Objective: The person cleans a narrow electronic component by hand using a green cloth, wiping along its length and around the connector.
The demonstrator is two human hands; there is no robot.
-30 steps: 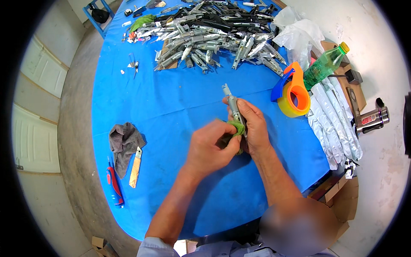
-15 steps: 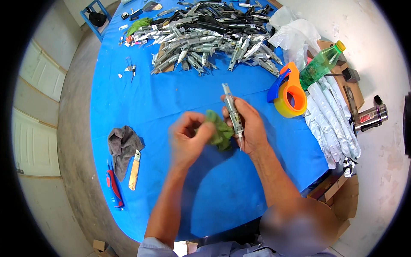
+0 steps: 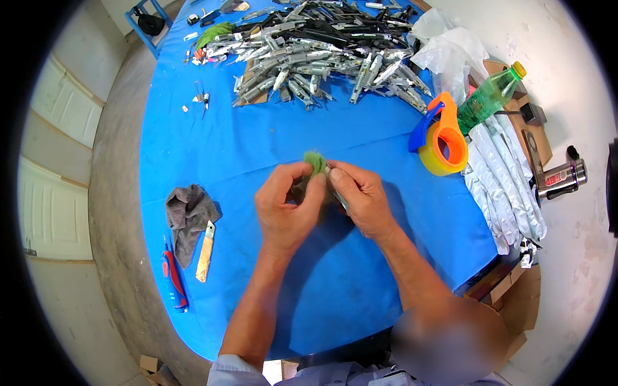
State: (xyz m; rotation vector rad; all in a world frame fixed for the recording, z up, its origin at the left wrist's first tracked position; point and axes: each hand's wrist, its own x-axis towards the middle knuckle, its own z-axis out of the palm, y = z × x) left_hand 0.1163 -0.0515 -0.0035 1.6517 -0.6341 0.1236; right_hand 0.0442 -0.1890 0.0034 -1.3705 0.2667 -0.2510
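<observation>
My left hand is closed on a green cloth, its thumb and fingers pinched round it near the middle of the table. My right hand grips a silvery metal part, mostly hidden by my fingers, with its upper end meeting the cloth. Left of my hands lie a crumpled grey cloth, a knife with a pale yellow handle and a red-and-blue screwdriver.
A large heap of grey and black parts covers the back of the blue-covered table. At right stand a tape dispenser, a green bottle, silver packets, plastic bags and a steel flask.
The metal part, held upright and in view earlier, is now tilted and mostly covered by my fingers. My left hand briefly drew left with the cloth, then returned against the part.
</observation>
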